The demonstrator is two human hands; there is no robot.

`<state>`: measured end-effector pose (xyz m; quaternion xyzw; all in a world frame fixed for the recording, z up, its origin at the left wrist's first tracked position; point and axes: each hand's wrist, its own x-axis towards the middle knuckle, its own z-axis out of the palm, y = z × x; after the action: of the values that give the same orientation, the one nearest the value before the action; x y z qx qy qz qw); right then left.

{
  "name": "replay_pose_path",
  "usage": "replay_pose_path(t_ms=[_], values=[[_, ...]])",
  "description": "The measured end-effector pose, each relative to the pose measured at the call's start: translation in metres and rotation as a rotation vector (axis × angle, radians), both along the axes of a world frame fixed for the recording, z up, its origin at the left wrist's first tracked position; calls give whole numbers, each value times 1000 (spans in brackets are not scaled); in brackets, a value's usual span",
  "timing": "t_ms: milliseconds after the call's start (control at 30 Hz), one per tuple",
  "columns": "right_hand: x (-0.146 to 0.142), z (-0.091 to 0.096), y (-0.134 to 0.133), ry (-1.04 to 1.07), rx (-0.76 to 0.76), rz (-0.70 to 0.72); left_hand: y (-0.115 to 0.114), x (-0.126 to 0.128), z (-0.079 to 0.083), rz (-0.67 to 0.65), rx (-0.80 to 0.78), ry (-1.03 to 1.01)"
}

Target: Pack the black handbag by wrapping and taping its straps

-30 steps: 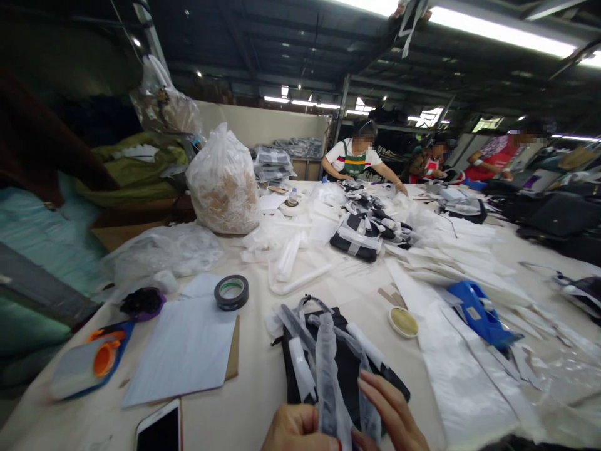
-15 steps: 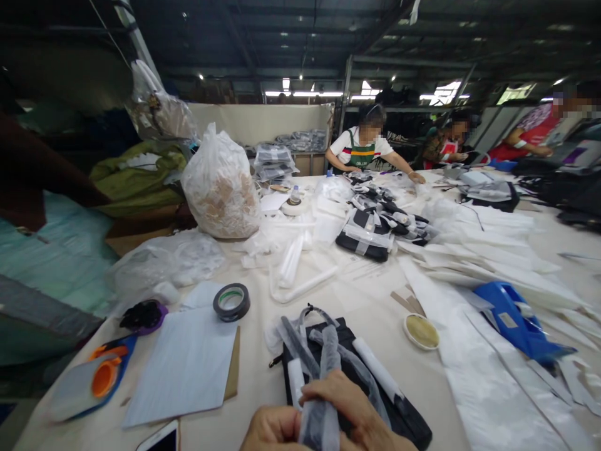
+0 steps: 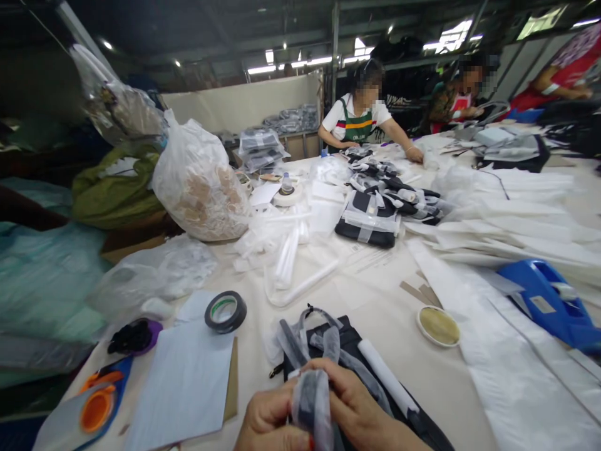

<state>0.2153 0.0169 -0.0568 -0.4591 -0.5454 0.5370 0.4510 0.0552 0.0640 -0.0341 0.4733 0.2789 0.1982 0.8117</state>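
Note:
My left hand (image 3: 265, 423) and my right hand (image 3: 361, 410) meet at the bottom edge, both closed on a grey strap wrapped in clear plastic (image 3: 310, 404). The strap belongs to a black bag (image 3: 350, 341) lying on the white table (image 3: 375, 294) just beyond my hands. More wrapped straps (image 3: 291, 338) and a white roll of paper (image 3: 387, 379) lie across the bag.
A roll of dark tape (image 3: 226, 311), white sheets (image 3: 185, 382) and an orange and blue tape dispenser (image 3: 91, 407) lie left. A round dish (image 3: 438, 326), a blue dispenser (image 3: 547, 300) and white plastic bags (image 3: 511, 244) lie right. A big full bag (image 3: 197, 181) stands behind. Other people (image 3: 359, 116) work at the far end.
My right hand went from open fingers beside the strap to closed over it. The view swung left and down, and the phone at the bottom edge dropped out of sight.

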Motion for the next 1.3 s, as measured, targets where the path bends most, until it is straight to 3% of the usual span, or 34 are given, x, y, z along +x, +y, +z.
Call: replay_pose_path(t_ms=[67, 167, 233, 367, 500, 600, 733, 833, 900, 1000, 1067, 1133, 1233, 1300], values=[[3, -9, 4, -148, 125, -65, 8, -1, -6, -52, 113, 26], [8, -18, 11, -530, 463, -137, 18, -1, -13, -159, 173, 80], [10, -19, 15, -805, 637, -106, 22, 2, -18, -182, 61, 121], [11, -17, 21, -1082, 744, 80, 26, 15, -25, -129, -159, 319], [14, -19, 25, -1064, 762, 87, 28, 28, -23, -132, -218, 428], [19, -27, 28, -858, 711, -16, 25, 32, -26, -41, -180, 378], [22, -46, 27, -393, 323, -161, 16, 33, -40, 73, -3, 283], [25, -58, 23, -236, 118, -151, 16, 34, -50, 65, 179, 267], [29, -62, 20, -331, 191, -137, 21, 34, -53, -40, 225, 258], [34, -60, 21, -639, 419, -70, 30, 35, -51, -210, -15, 227], [37, -55, 24, -823, 540, -23, 32, 39, -48, -178, -222, 210], [39, -51, 29, -918, 600, -9, 29, 44, -46, -78, -270, 199], [44, -50, 36, -783, 627, -41, 22, 50, -46, -8, -159, 231], [47, -55, 38, -555, 530, -73, 19, 51, -50, 12, -55, 268]])
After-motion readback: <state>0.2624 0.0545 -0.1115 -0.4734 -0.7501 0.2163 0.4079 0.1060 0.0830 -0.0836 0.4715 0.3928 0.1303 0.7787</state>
